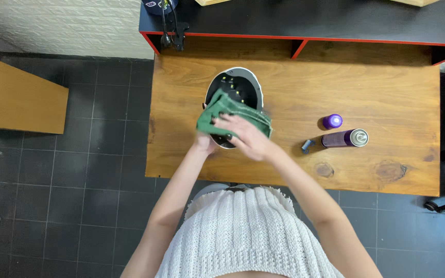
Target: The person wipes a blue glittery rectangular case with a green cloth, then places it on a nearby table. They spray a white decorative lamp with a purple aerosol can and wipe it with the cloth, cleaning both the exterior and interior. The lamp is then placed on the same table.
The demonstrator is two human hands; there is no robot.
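Note:
A white helmet-like shell [243, 77] with a dark inside lies upturned on the wooden table [387, 170]. A green cloth [217, 110] is draped over its near rim. My right hand [245, 136] presses flat on the cloth, fingers spread over it. Under the near left edge of the shell sits my left hand [205, 143], mostly hidden by the cloth; it seems to steady the shell.
A purple spray can [343, 138] lies on its side right of the shell, with its purple cap [332, 121] and a small dark nozzle piece [308, 145] beside it. A black shelf with red edging [305, 20] runs along the far side. Dark floor tiles surround the table.

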